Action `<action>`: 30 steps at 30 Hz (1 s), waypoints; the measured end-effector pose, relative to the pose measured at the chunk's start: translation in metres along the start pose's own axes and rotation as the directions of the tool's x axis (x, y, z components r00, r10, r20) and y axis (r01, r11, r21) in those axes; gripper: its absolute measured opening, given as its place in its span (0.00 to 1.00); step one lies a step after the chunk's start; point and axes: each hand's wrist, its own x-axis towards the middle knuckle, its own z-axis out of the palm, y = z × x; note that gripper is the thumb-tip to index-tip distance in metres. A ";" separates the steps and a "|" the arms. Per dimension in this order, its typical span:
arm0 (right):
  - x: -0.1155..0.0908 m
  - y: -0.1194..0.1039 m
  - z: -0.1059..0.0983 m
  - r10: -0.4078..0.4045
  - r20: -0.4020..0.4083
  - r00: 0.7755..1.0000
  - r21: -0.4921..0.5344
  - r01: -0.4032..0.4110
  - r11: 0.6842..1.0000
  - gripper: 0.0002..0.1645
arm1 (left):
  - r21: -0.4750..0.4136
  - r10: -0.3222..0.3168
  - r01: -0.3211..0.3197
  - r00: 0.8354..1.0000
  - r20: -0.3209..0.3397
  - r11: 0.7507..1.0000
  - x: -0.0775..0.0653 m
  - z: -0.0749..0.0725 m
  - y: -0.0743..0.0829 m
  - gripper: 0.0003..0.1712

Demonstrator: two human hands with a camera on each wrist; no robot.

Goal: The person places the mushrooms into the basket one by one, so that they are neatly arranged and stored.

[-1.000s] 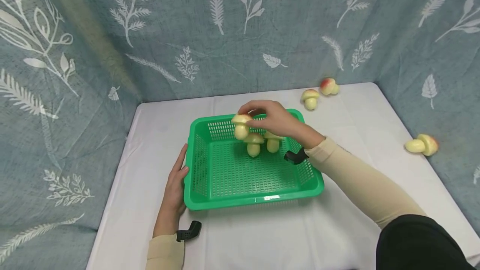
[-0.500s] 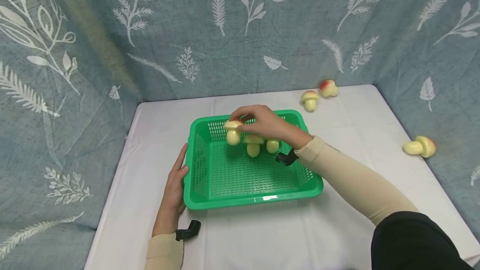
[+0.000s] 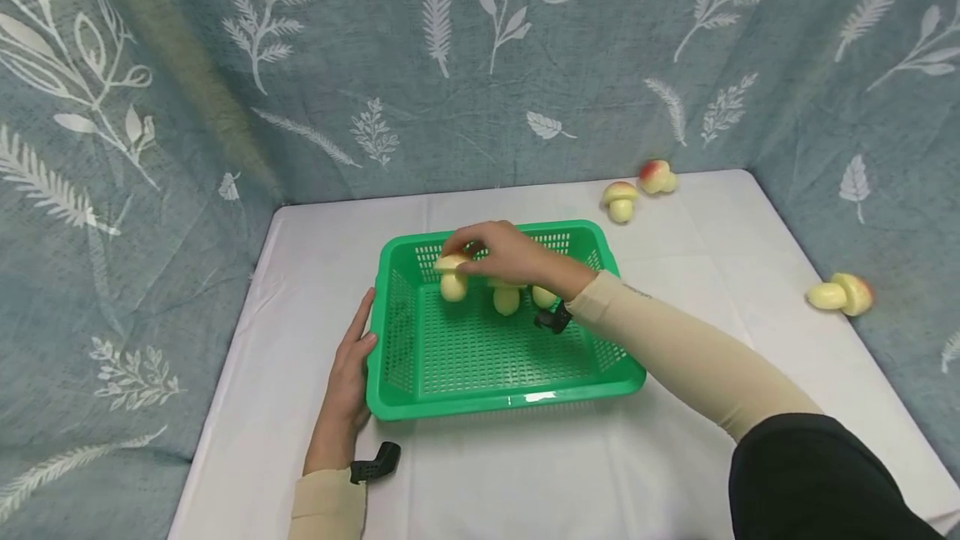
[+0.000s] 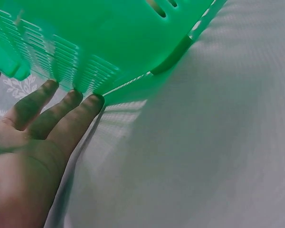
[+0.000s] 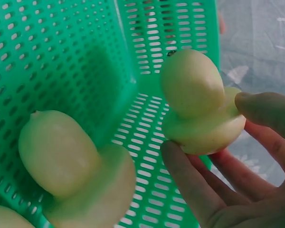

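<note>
Inside the green plastic basket (image 3: 510,411), near its back left corner, my right hand (image 3: 506,250) pinches a toy mushroom (image 3: 453,287) by its cap, stem downward. The right wrist view shows thumb and fingers around the cap of this mushroom (image 5: 194,85). Beside it in the basket is a second mushroom (image 3: 506,300), and a third mushroom (image 3: 544,297) is partly hidden behind my right wrist. My left hand (image 3: 347,373) rests against the basket's left side. Its fairly straight fingers (image 4: 69,116) touch the slotted wall in the left wrist view.
On the white-covered table (image 3: 495,482), a brown-capped mushroom (image 3: 620,202) and a red-capped mushroom (image 3: 657,177) lie behind the basket to the right. Another mushroom (image 3: 840,294) lies at the right edge. Leaf-patterned curtains (image 3: 450,132) enclose the back and sides.
My right hand has moved left and lower with the mushroom, toward the basket's back left corner. My left hand has stayed at the basket's side.
</note>
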 end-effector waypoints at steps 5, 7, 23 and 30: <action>0.007 0.001 0.009 -0.022 0.025 0.999 -0.049 0.023 0.999 0.17 | -0.009 0.002 -0.002 1.000 0.001 1.000 -0.002 0.000 0.002 0.41; 0.009 0.002 0.011 -0.029 0.033 0.999 -0.071 0.032 0.997 0.17 | -0.006 0.004 -0.004 1.000 0.003 1.000 -0.002 0.001 0.003 0.41; 0.010 0.013 0.031 -0.022 0.061 0.998 -0.201 0.034 0.979 0.16 | 0.008 -0.020 0.020 1.000 0.008 1.000 -0.006 -0.001 -0.001 0.40; 0.012 0.013 0.031 -0.039 0.089 0.995 -0.283 0.063 0.957 0.18 | 0.015 -0.014 0.014 1.000 -0.005 1.000 -0.003 -0.001 0.002 0.41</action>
